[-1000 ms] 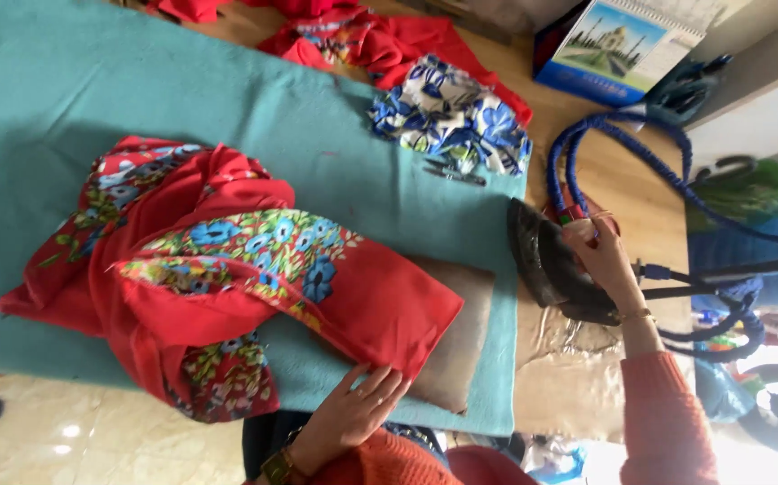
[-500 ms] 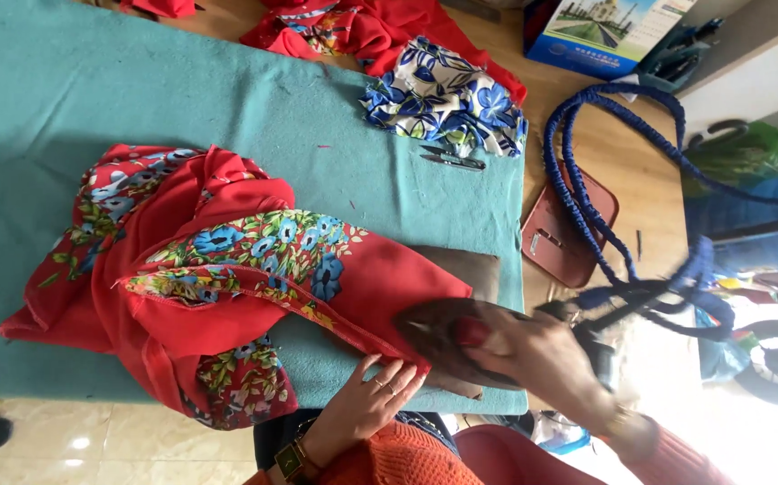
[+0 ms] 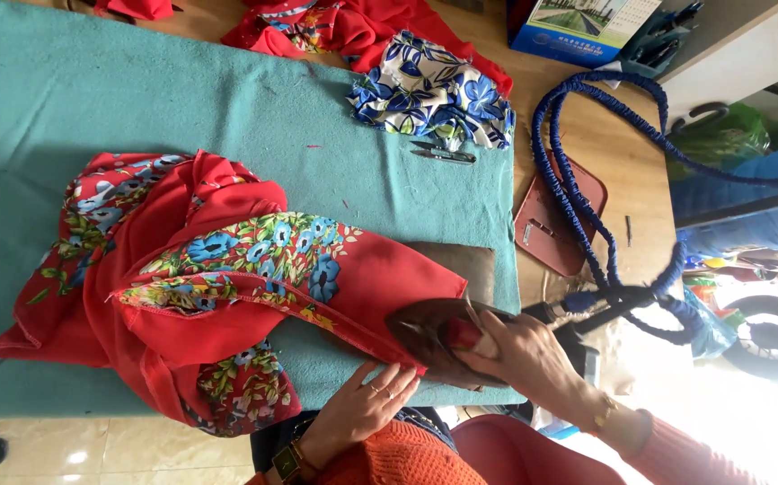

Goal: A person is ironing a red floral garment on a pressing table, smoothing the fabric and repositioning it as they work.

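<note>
A red floral cloth [image 3: 227, 287] lies bunched on the teal padded table cover [image 3: 182, 99]. My right hand [image 3: 524, 355] grips the handle of a dark clothes iron [image 3: 434, 337], which rests on the cloth's right corner over a brown pressing pad [image 3: 470, 265]. My left hand [image 3: 362, 409] lies flat with fingers spread on the cloth's near edge, just left of the iron. A blue braided cord [image 3: 578, 180] runs from the iron up across the wooden table.
Small scissors [image 3: 443, 154] lie by a blue-and-white floral fabric piece [image 3: 434, 94]. More red cloth [image 3: 344, 27] sits at the far edge. A red-brown iron rest tray [image 3: 555, 224] is right of the cover. A blue box [image 3: 578, 27] stands in the far corner.
My right hand lifted the iron off the tray at the right and brought it onto the red cloth's corner. My left hand stayed on the cloth's near edge.
</note>
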